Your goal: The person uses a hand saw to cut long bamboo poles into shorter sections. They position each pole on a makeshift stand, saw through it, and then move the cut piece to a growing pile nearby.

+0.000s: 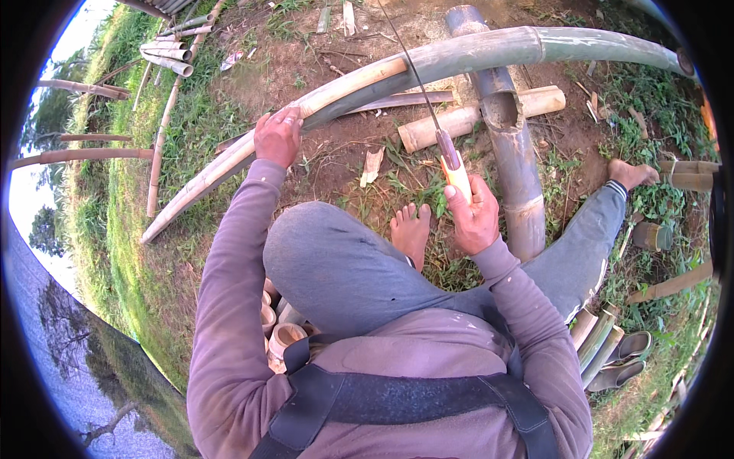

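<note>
A long, thick bamboo pole (489,50) lies crosswise in front of me, green to the right with a pale, split-looking stretch at the left. My left hand (278,136) is closed over that pale stretch. In my right hand (475,216) is the light-coloured handle of a handsaw (456,173). Its narrow blade, seen nearly edge-on, points away from me and crosses the pole just right of the pale part's end. Whether the teeth touch the bamboo I cannot tell. Beneath the pole runs a thick bamboo support (524,183) with a hole cut in its upper side.
A short bamboo piece (440,128) lies across under the support. My bare feet rest on the ground either side of it. Cut bamboo cups (287,336) sit by my left hip, split lengths and sandals (616,376) at my right. A bamboo rail (162,145) stands left.
</note>
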### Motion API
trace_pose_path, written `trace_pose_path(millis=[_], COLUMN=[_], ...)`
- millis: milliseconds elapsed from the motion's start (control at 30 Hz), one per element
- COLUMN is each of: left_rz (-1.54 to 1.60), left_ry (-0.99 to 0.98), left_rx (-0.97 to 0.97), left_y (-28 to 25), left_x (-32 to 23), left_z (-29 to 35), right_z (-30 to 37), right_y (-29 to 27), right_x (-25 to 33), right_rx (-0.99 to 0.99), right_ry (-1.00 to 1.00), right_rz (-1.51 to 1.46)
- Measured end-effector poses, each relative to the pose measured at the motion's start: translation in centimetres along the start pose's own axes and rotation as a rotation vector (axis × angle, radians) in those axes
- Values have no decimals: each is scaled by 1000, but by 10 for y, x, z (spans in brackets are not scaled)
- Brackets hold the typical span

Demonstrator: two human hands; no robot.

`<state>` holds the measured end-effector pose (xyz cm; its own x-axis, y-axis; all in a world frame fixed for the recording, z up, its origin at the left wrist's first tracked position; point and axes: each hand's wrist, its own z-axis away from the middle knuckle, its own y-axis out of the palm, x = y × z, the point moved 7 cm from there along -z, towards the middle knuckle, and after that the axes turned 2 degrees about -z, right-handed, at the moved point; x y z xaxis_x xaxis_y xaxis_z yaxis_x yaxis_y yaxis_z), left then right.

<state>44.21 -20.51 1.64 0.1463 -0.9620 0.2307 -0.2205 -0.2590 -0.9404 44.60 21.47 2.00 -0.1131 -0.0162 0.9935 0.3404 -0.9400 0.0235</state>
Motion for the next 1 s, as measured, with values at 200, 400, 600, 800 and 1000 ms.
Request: trace_pose_path(millis=[200, 400, 600, 800, 1000], left_rz=[22, 13, 47, 44, 37], left_ry=[1, -65, -56, -36, 26], left_rx=[-50, -44, -82, -59, -103], left_y=[4, 3, 11, 1, 3], left_x=[2, 2, 2, 8, 0], left_z=[2, 4, 9, 2, 5], right_z=[0, -16, -2, -10, -16], right_y=[-4, -8, -5, -8, -5], right_x=[-13, -6, -5, -14, -14], right_rx=[-10, 9, 2, 28, 15], right_ry=[-22, 47, 129, 137, 133], right_rz=[30, 59, 5, 13, 44])
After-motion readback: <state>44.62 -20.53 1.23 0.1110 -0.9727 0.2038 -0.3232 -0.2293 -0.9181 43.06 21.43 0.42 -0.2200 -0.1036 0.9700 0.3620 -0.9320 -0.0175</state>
